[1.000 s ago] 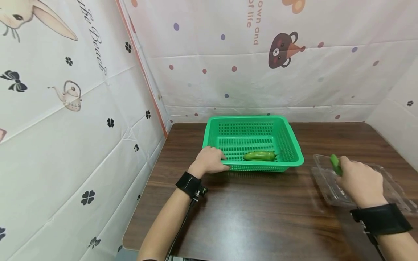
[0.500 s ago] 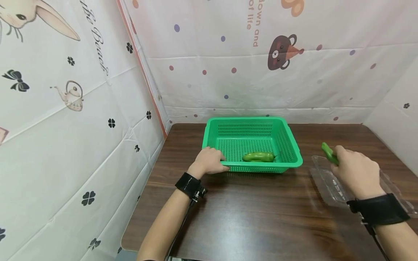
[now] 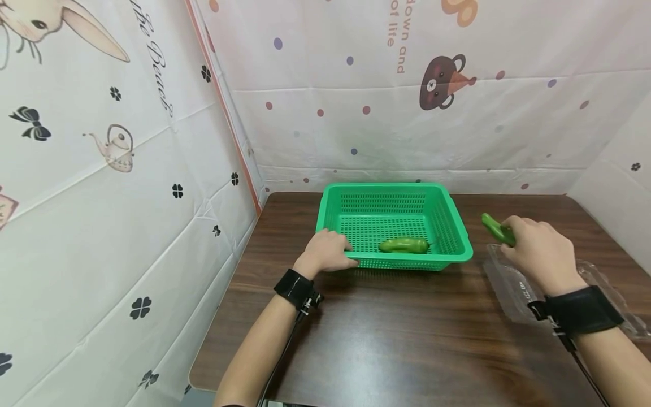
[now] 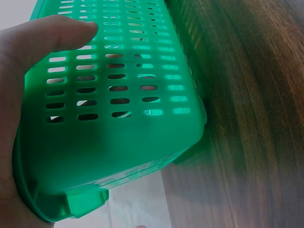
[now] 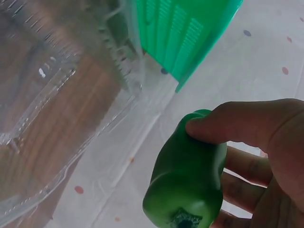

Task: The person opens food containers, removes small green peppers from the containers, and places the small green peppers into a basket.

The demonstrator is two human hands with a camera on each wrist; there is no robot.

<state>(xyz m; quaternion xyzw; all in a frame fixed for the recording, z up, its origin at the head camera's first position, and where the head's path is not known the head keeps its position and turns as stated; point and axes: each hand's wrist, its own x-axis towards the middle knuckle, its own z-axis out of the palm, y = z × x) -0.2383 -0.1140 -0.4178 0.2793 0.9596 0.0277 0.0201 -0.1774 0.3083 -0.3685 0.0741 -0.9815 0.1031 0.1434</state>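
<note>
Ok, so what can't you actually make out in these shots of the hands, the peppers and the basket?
- Left hand: its fingertips, head view, are hidden over the basket rim.
- Pepper in the right hand: the palm covers most of the held pepper in the head view.
- Clear tray: the right forearm hides whether anything lies in it; the right wrist view is blurred.
- Pepper in basket: absent from both wrist views.

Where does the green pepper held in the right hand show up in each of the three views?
Head: green pepper right of centre, sticking out of the right hand, just right of the green basket.
Left wrist: not in view; only the basket wall and the left hand.
Right wrist: lower centre, pinched by thumb and fingers.
Shared landmark: the green basket, in all three views.
</note>
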